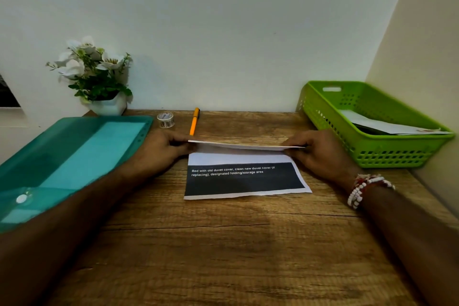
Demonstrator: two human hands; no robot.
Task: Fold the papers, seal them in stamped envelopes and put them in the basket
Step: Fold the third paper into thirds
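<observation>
A printed paper (244, 177) with a black band and white text lies in the middle of the wooden desk (223, 243). Its far part is lifted and curled toward me. My left hand (164, 149) pinches the raised edge at its left corner. My right hand (320, 151) pinches the right corner of the same edge. A green plastic basket (387, 156) stands at the right against the wall, with white envelopes (387, 126) lying inside it.
A teal plastic document folder (74, 156) lies at the left under my left forearm. A roll of tape (165, 120) and an orange pen (194, 122) lie at the back of the desk. A white pot of artificial flowers (99, 77) stands in the back left corner.
</observation>
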